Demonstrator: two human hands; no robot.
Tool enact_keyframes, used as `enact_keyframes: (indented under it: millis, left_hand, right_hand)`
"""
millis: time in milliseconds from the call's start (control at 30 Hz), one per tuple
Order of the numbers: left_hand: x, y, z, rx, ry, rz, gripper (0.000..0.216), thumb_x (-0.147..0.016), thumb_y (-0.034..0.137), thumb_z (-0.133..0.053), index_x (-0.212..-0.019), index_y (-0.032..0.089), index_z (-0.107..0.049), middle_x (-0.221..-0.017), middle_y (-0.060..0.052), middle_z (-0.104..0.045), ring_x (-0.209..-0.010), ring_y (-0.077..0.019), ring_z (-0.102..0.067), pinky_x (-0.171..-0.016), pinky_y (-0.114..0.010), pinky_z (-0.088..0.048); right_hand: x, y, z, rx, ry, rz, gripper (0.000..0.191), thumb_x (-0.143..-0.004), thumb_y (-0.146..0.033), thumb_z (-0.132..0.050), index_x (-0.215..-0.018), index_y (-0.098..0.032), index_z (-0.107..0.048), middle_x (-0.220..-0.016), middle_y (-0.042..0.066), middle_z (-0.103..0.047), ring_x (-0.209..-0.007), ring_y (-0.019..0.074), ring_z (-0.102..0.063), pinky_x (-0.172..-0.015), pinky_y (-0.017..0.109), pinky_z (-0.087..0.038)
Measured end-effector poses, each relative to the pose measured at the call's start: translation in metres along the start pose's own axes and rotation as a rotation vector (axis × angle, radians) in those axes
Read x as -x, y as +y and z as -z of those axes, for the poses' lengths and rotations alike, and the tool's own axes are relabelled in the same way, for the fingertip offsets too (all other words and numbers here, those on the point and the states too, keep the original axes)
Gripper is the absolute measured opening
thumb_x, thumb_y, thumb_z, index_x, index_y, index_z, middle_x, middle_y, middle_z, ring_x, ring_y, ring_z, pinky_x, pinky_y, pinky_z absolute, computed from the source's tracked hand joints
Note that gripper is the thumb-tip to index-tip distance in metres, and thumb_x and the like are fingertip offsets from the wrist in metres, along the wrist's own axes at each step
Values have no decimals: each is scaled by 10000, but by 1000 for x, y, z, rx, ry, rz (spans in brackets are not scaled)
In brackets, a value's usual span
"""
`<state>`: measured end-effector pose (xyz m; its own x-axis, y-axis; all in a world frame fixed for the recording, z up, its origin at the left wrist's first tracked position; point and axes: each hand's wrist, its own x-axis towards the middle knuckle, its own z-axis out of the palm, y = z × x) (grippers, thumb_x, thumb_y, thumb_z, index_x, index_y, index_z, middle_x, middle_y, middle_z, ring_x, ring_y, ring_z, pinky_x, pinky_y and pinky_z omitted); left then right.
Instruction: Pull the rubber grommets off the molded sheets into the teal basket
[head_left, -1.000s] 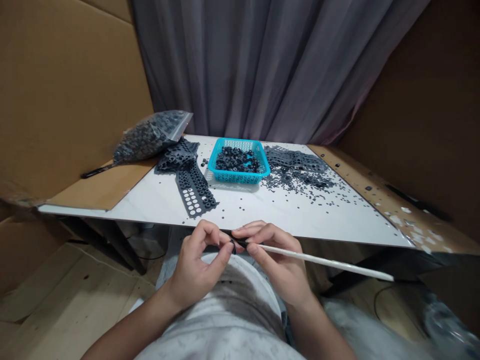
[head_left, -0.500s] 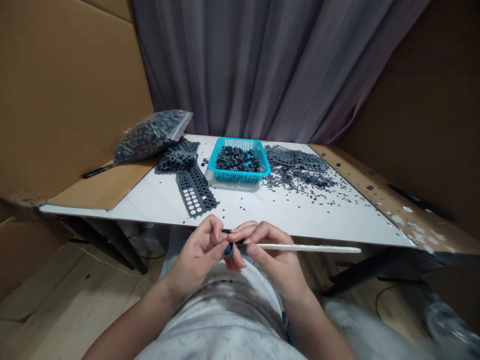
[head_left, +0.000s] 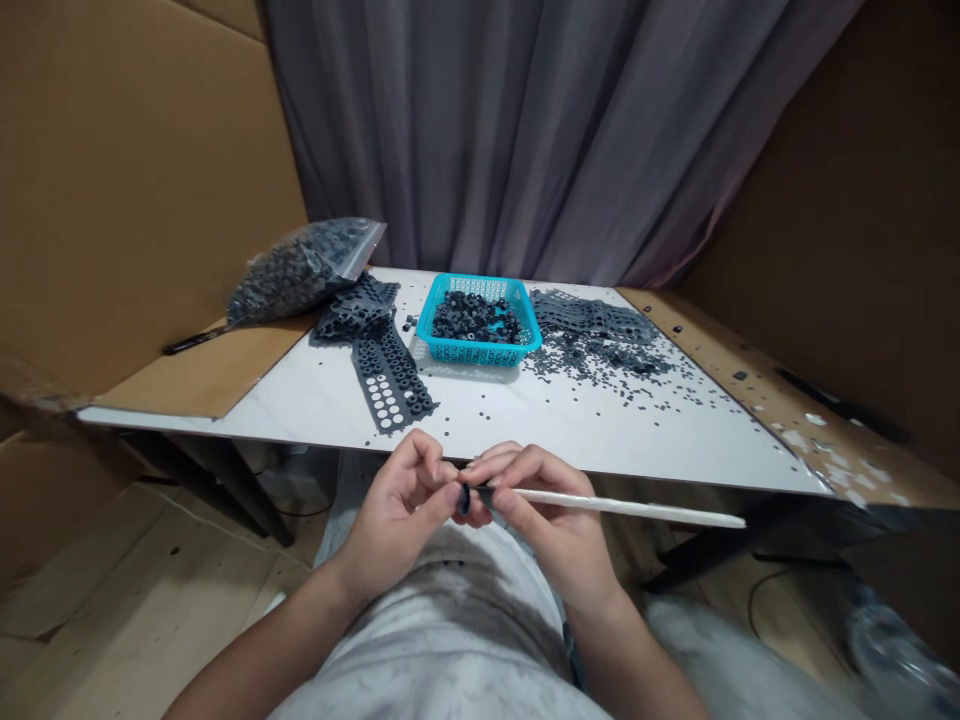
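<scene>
Pinched in my left hand [head_left: 412, 495] is a small black rubber ring [head_left: 465, 498], its round opening turned toward the right. My right hand [head_left: 544, 505] is closed on a thin white stick-like tool [head_left: 637, 511] with a dark tip end. The tool's dark end points left and meets or nearly meets the ring; the fingers hide the exact contact. Both hands are close together just in front of the table edge, above my lap.
A blue basket [head_left: 480, 354] of black rings stands mid-table. To its left lie perforated black sheets [head_left: 390, 370] and a zip bag [head_left: 300, 270] of black parts. More sheets [head_left: 592, 315] and scattered black bits [head_left: 615, 360] lie right. Cardboard walls [head_left: 135, 190] flank the table.
The black ring has turned more edge-on between my left fingers. The white tool has tilted, its far right end now lower and further right.
</scene>
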<state>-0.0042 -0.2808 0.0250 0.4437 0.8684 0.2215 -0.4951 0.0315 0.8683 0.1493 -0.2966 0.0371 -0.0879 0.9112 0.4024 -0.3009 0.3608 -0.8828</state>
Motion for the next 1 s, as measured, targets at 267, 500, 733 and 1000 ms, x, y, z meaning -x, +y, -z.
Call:
enact_keyframes:
  millis: [267,500,733,1000]
  left_hand:
    - [0,-4,3,-102,33,-8,195,-898,195,-555,-834,222,-373,-722,78,-657,-701,-58,-644,-671,-169,-477]
    - [2,-6,3,-211,84,-72,219,-894,203,-560,-822,225,-354,-699,88,-633,-700,-62,-630,-709,-192,-480]
    - [5,-5,4,-322,72,-118,204,-922,201,-505,-824,235,-329,-731,56,-688,-722,-92,-641,-748,-244,-488]
    - [4,-9,5,-419,121,-163,192,-897,195,-541,-827,236,-368,-727,68,-632,-717,-96,-639,-712,-231,-495]
  right_hand:
    - [5,5,3,137,-12,61,88,-844,-133,-612,-823,-217,-627,-898,55,-701,-869,179,-642,-664,304,-554]
    - [4,9,3,362,4,207,157,-826,-61,-598,-857,-213,-623,-919,58,-706,-904,187,-627,-758,344,-525]
    - [4,11,4,327,55,156,126,-840,-96,-598,-816,-219,-615,-899,42,-701,-903,184,-635,-793,344,-507]
    - [5,6,4,191,13,53,79,-836,-155,-632,-791,-220,-622,-923,39,-719,-916,174,-634,-815,331,-500]
